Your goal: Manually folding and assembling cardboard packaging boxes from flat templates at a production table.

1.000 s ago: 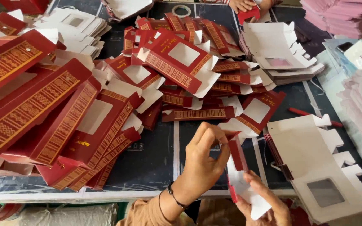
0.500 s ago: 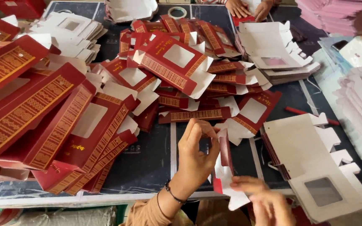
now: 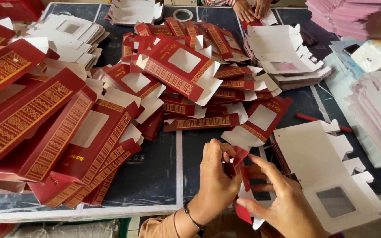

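Left hand sits at the near edge of the table, fingers curled in and pinched on the upper part of a small red carton blank; dark band on the wrist. Right hand is just beside it, half closed, thumb and fingers gripping the same blank lower down, where a red and white flap sticks out below the palm. The blank is off the table, held between both hands, partly folded; exact fold shape is hidden by the fingers. Head view, rest of scene: just right of the hands lies a stack of flat white-side-up blanks with a clear window cut-out, touching the table. Left of the hands, a big fanned heap of red blanks with gold pattern runs to the left edge. Middle of the table holds a loose pile of windowed red cartons, several overlapping, some white side up. Far right: stacks of pink sheets and pale sheets. A red pen lies on the dark mat, right of centre. A tape roll sits near the far edge. Another person's hands work at the far side on a red piece, well apart from the wearer's hands.
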